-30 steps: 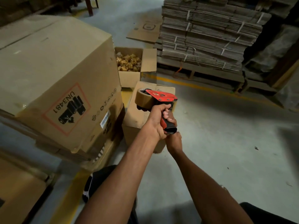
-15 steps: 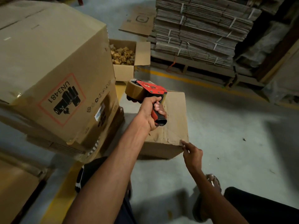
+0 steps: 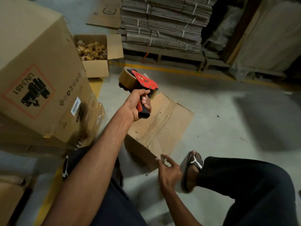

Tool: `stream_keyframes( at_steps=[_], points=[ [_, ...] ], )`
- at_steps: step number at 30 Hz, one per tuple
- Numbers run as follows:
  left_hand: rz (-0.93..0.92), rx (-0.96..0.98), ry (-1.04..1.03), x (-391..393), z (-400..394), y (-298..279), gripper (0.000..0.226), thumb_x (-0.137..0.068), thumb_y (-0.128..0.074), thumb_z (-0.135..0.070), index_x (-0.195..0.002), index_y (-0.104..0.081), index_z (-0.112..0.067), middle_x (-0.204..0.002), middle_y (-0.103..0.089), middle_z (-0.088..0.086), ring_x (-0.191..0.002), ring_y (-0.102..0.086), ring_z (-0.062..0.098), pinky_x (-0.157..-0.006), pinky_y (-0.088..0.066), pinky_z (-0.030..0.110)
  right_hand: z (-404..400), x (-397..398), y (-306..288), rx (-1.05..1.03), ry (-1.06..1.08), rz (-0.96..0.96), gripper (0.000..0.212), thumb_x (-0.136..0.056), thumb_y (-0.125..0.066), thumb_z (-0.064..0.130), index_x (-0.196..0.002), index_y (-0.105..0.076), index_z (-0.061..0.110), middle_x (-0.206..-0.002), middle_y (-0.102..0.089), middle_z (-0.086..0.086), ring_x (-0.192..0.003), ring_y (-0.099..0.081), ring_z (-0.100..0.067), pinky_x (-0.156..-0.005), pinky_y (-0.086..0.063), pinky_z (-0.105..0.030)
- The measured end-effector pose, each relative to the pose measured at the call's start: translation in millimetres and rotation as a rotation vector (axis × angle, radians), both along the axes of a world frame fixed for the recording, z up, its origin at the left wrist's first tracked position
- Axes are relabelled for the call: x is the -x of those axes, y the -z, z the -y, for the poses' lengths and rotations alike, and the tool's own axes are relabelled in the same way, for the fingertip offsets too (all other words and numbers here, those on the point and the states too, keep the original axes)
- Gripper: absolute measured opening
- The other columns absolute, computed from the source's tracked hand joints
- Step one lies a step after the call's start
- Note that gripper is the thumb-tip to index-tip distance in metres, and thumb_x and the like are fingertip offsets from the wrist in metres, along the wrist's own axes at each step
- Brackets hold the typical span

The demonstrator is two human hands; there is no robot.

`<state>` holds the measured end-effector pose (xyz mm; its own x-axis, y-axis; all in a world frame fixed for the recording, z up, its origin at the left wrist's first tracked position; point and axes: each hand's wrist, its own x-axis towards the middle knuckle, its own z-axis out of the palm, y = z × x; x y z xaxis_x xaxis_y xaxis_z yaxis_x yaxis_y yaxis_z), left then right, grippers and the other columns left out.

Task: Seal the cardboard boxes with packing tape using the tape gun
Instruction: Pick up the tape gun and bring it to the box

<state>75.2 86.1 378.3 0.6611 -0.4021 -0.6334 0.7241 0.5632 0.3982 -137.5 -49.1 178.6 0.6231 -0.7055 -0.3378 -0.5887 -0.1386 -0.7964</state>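
Observation:
A red tape gun point(image 3: 143, 81) with a brown tape roll is held up in my left hand point(image 3: 137, 104), which grips its red-and-black handle. It hangs above the far edge of a small closed cardboard box point(image 3: 164, 124) that lies on the floor, its top worn and scuffed. My right hand point(image 3: 169, 171) is low at the box's near corner, fingers spread, fingertips touching the corner edge. No tape strip is visible on the box top.
A large box marked UN3481 point(image 3: 40, 70) stands close on the left. Behind it is an open box of golden-brown pieces point(image 3: 93, 49). A pallet of bundled flat cardboard point(image 3: 162, 25) fills the back. My sandalled foot point(image 3: 192, 167) rests right of the small box.
My right hand left the gun's handle and dropped to the small box's near corner. The box has turned and come closer to me. The tape gun stayed raised in my left hand.

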Motion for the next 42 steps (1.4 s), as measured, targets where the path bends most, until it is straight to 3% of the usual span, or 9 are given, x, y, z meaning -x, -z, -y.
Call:
stream_keyframes(
  at_steps=[5, 9, 11, 14, 19, 28, 33, 38, 42],
  points=[
    [0.155, -0.504, 0.22, 15.0, -5.1, 8.3, 0.028, -0.093, -0.061, -0.023, -0.067, -0.052, -0.016, -0.049, -0.041, -0.004, -0.038, -0.037, 0.008, -0.038, -0.034, 0.02, 51.0, -50.8, -33.4, 0.11, -0.038, -0.072, 0.003, -0.082, -0.076, 0.039, -0.083, -0.076, 0.036, -0.119, -0.059, -0.005, -0.106, -0.059, -0.023, -0.098, -0.052, -0.041],
    [0.411, -1.04, 0.236, 24.4, -2.6, 15.7, 0.014, -0.085, -0.069, -0.021, -0.085, -0.065, -0.008, -0.054, -0.053, 0.001, -0.045, -0.047, 0.015, -0.044, -0.038, 0.027, 116.7, -134.7, -42.7, 0.425, -0.459, -0.249, 0.058, -0.094, -0.068, 0.048, -0.146, -0.051, 0.028, -0.158, -0.027, -0.007, -0.127, -0.055, -0.033, -0.103, -0.051, -0.049],
    [0.557, -1.251, 0.295, 24.2, -4.0, 12.1, 0.017, -0.083, -0.071, -0.026, -0.089, -0.065, -0.012, -0.065, -0.061, 0.001, -0.054, -0.055, 0.016, -0.049, -0.039, 0.026, 144.7, -171.5, -37.5, 0.515, -0.63, -0.341, 0.081, -0.092, -0.065, 0.057, -0.16, -0.028, 0.033, -0.169, -0.012, -0.004, -0.149, -0.031, -0.035, -0.118, -0.029, -0.063],
    [0.752, -1.675, 0.405, 17.2, -7.5, 2.2, 0.021, -0.088, -0.067, -0.035, -0.097, -0.058, -0.018, -0.089, -0.065, 0.001, -0.073, -0.057, 0.022, -0.062, -0.038, 0.031, 175.0, -217.0, -34.8, 0.565, -0.842, -0.495, 0.107, -0.082, -0.061, 0.08, -0.163, -0.004, 0.042, -0.173, 0.002, -0.002, -0.159, 0.004, -0.034, -0.116, -0.001, -0.076],
    [0.97, -2.053, 0.499, -0.2, -8.5, -7.3, 0.024, -0.09, -0.06, -0.044, -0.091, -0.052, -0.021, -0.097, -0.069, 0.009, -0.082, -0.062, 0.031, -0.067, -0.037, 0.034, 188.2, -228.5, -30.0, 0.604, -0.886, -0.513, 0.113, -0.069, -0.057, 0.093, -0.158, 0.001, 0.055, -0.167, -0.019, -0.006, -0.151, -0.024, -0.043, -0.116, -0.018, -0.074],
    [1.03, -2.09, 0.455, 2.8, 4.1, 0.0, 0.019, -0.09, -0.057, -0.037, -0.096, -0.065, -0.02, -0.084, -0.066, 0.004, -0.067, -0.051, 0.026, -0.061, -0.037, 0.032, 203.2, -133.5, -14.1, 0.345, -0.527, -0.473, 0.121, -0.067, -0.07, 0.082, -0.161, -0.003, 0.046, -0.143, -0.026, -0.007, -0.131, -0.051, -0.045, -0.107, -0.043, -0.066],
    [1.021, -2.069, 0.437, 19.8, 17.9, 1.2, 0.02, -0.088, -0.056, -0.037, -0.098, -0.068, -0.025, -0.085, -0.07, 0.003, -0.076, -0.066, 0.03, -0.062, -0.045, 0.031, 242.2, -128.4, -51.8, 0.415, -0.69, -0.644, 0.115, -0.078, -0.068, 0.076, -0.163, 0.001, 0.041, -0.161, -0.017, -0.016, -0.14, -0.039, -0.049, -0.117, -0.034, -0.058],
    [0.698, -1.457, 0.44, 37.8, 33.3, 10.3, 0.017, -0.073, -0.062, -0.024, -0.086, -0.071, -0.019, -0.076, -0.071, 0.003, -0.07, -0.067, 0.028, -0.062, -0.049, 0.033, 241.4, -149.6, -168.0, 0.383, -0.743, -0.29, 0.058, -0.095, -0.064, 0.056, -0.139, -0.062, 0.018, -0.138, -0.061, -0.012, -0.125, -0.058, -0.031, -0.103, -0.046, -0.039],
    [0.464, -0.778, 0.282, 48.7, 59.0, 9.5, 0.008, -0.083, -0.061, -0.005, -0.082, -0.066, 0.0, -0.061, -0.065, 0.016, -0.045, -0.053, 0.025, -0.047, -0.04, 0.029, 220.4, -134.3, -197.4, 0.33, -0.744, -0.087, 0.04, -0.099, -0.062, 0.047, -0.124, -0.071, 0.017, -0.122, -0.07, -0.002, -0.111, -0.066, -0.02, -0.09, -0.048, -0.032]
  ],
)
